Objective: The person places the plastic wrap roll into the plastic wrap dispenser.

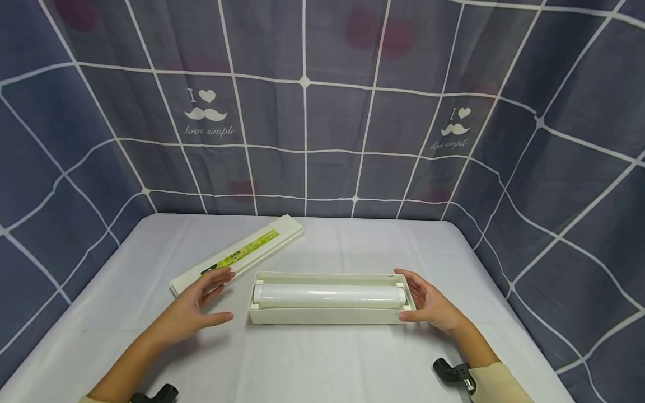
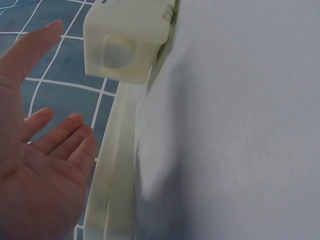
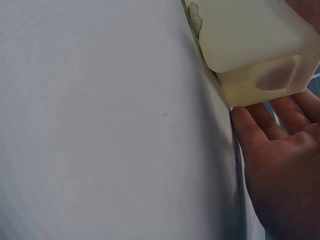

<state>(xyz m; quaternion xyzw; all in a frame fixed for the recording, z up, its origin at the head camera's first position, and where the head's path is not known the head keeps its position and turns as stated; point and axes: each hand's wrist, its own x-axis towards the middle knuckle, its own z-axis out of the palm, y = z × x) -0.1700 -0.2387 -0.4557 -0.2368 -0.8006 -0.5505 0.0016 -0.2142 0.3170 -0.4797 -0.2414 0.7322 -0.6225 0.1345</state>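
On the white-covered table (image 1: 322, 358) stands the long box (image 1: 327, 317), uncovered, with its lid (image 1: 288, 226) apart at the far left and a white roll (image 1: 327, 294) inside. The step seems to be positioning the box: the right hand (image 1: 433, 305) spans its right end, but I cannot tell if it grips, while the left hand (image 1: 194, 308) is empty, fingers spread. Next, in my judgement, the left hand must choose between the box's left end and the lid.

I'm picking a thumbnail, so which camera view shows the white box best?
The head view: nearly the whole white box shows from above, its roll visible inside. The left wrist view catches just one end and part of a side, cropped at the top; the right wrist view shows the opposite end, also cropped.
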